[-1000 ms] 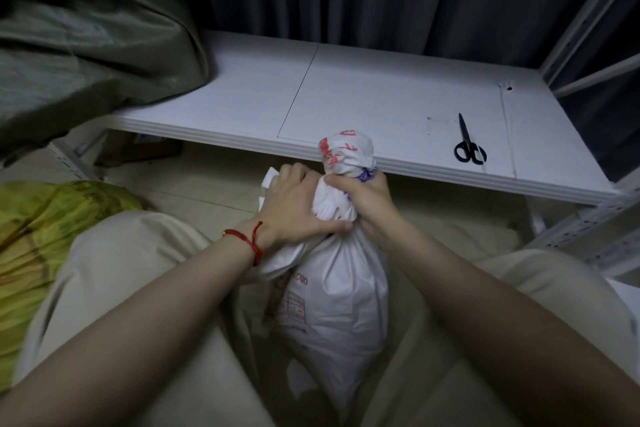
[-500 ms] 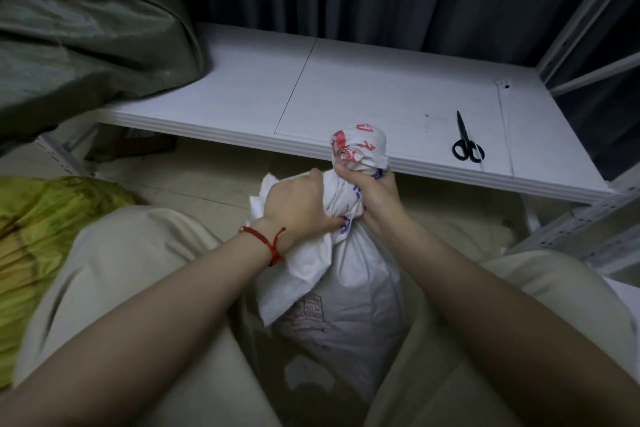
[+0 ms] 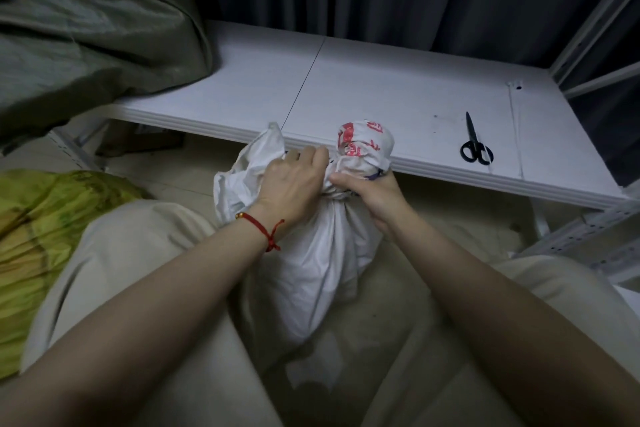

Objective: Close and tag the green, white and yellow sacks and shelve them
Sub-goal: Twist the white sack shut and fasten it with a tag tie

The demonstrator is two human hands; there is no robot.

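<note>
While the white sack [image 3: 322, 253], upright mid-frame below the shelf board [image 3: 381, 97], is pinched at its gathered, red-printed neck by the curled fingers of the right hand [image 3: 374, 194], a loose flap [image 3: 249, 166] of its crinkled woven cloth is now drawn further left than a second ago by the gripping left hand [image 3: 294, 184], so closing is judged unfinished.

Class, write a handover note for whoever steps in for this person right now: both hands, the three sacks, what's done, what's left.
Hands: left hand grips the gathered neck of the white sack; right hand grips it under the bunched top.
White sack stands on the floor between the knees; green sack lies on the left end of the shelf; yellow sack on the floor, left; scissors on the shelf.
Done: white neck gathered. Left: tie, tag and shelve it, then the yellow; no tag shows on any sack.
</note>
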